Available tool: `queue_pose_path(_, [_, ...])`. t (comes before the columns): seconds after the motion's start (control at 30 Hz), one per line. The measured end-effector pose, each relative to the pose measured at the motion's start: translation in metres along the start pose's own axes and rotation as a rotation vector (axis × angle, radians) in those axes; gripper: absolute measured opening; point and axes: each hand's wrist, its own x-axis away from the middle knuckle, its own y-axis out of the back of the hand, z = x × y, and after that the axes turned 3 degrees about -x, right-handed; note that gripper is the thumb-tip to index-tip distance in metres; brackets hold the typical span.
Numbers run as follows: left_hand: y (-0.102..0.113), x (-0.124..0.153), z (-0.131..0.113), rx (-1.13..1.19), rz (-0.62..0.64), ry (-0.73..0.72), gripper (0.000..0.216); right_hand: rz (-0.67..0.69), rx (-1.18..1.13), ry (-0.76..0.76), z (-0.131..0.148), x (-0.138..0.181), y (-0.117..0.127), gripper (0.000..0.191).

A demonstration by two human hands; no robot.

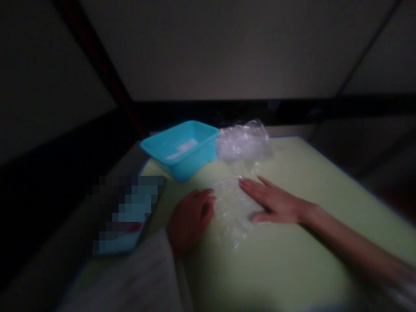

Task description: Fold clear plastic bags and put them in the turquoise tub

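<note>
A clear plastic bag (232, 212) lies on the pale green table top, wrinkled toward its near end. My right hand (276, 201) is stretched out flat over the bag's right side, fingers extended and thumb apart. At the bag's left edge is my left hand (191, 219), its fingers loosely curled with a gap between them and the thumb. Nothing can be seen gripped in it, though the picture is blurred. Beyond my hands sits a heap of crumpled clear plastic (245, 143), and beside it a turquoise plastic basin (195, 162) with something whitish inside.
At the left edge of the table (292, 268) lies a flat dark-edged object (138, 212), its surface pixelated. A pale wall or panel (227, 52) rises behind the table. The surroundings are dim.
</note>
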Motion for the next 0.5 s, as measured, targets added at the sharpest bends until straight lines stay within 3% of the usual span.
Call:
queue_pose_path(0.3, [-0.0007,0.0011,0.0001,-0.033,-0.019,-0.018,0.024,0.022,0.087,-0.020,0.0018,0.0073,-0.0008,0.086])
queue_pose_path(0.5, [-0.0023,0.0016,0.0025,0.009,-0.133,-0.122,0.021,-0.043,0.129,-0.015,-0.0038,0.0095,0.0038,0.075])
